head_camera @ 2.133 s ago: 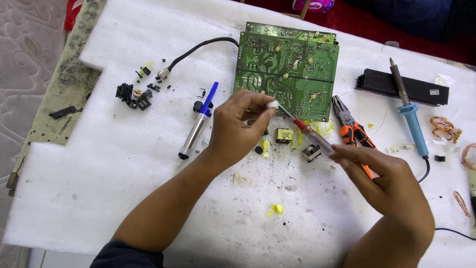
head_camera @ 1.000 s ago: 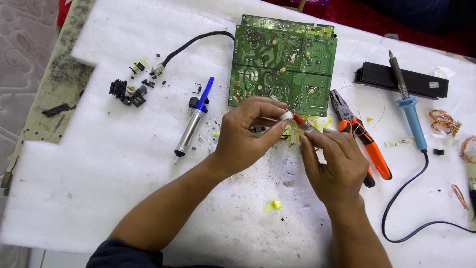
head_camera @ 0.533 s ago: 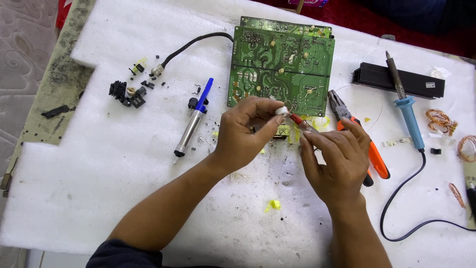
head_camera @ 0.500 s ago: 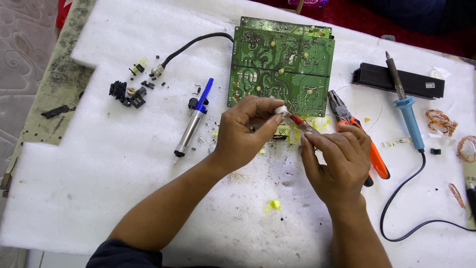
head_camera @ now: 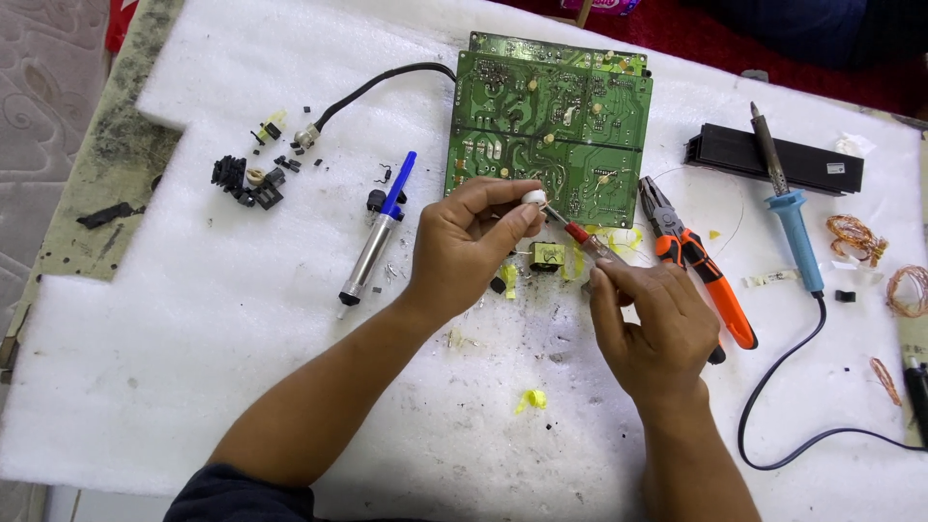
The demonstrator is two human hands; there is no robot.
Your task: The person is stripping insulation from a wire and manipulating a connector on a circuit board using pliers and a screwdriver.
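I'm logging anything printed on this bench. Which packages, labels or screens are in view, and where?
Small white label: right end of the long black bar, rectangular.
Pink and white package: top edge beyond the white foam sheet, mostly cut off.
No screens.

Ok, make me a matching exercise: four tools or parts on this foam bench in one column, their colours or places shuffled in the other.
Things:
1. soldering iron
2. pliers
3. circuit board
4. desoldering pump

Descriptions:
A. green, beyond both hands
B. light blue handle, tip resting on a black bar
C. metal barrel with blue plunger, beside the left hand
D. orange and black handles, beside the right hand

Pairs: 1-B, 2-D, 3-A, 4-C
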